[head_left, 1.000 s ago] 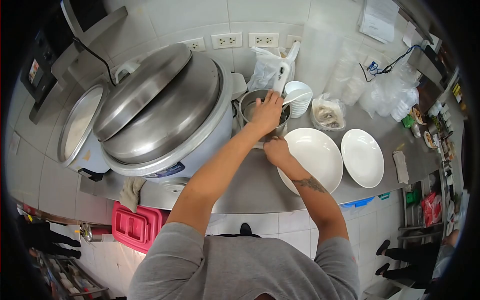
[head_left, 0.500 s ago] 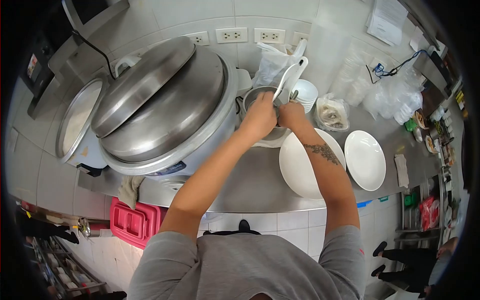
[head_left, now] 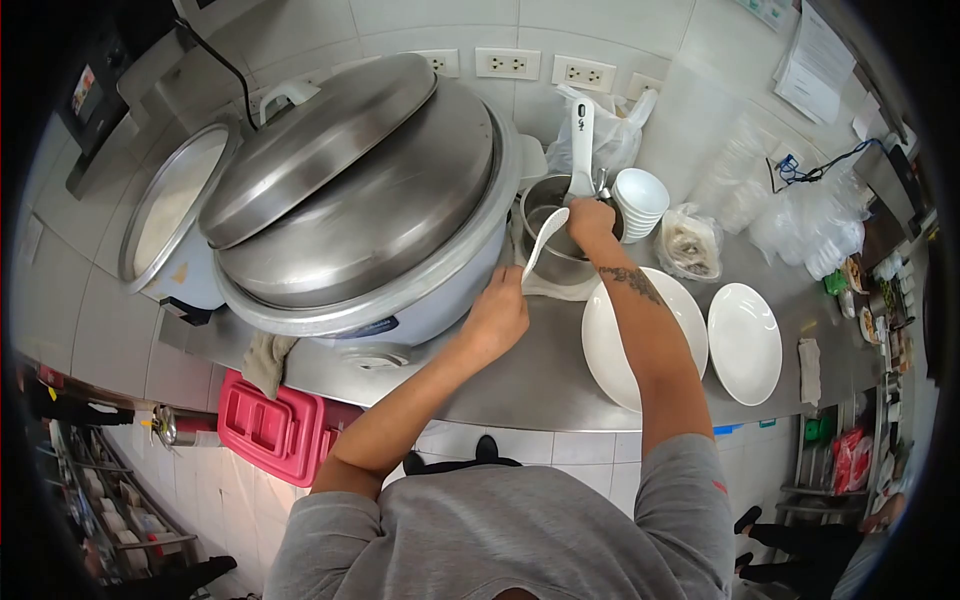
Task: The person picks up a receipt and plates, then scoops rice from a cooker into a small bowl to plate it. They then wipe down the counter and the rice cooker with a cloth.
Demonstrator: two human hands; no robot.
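My left hand point(head_left: 497, 317) is closed round the handle of a white rice paddle point(head_left: 547, 238), its blade pointing up beside the rim of a metal pot point(head_left: 533, 205). Over that pot, my right hand point(head_left: 591, 226) has its fingers closed; what they grip is too hidden to make out. A larger white paddle point(head_left: 581, 140) stands upright in the pot, just behind my right hand. Stacked white bowls point(head_left: 641, 192) are to the right of the pot. Below my right forearm lies a white oval plate point(head_left: 612, 345), with a second oval plate point(head_left: 744, 343) beside it.
A big rice cooker point(head_left: 375, 230) with tilted metal lids fills the left of the counter point(head_left: 520, 390). Plastic bags point(head_left: 690, 242) lie at the back right. A red bin point(head_left: 265, 425) is on the floor. Another person's legs point(head_left: 805, 535) show at the lower right.
My left hand has moved down and left out of the pot with the white paddle. My right hand remains over the pot. The view has shifted slightly.
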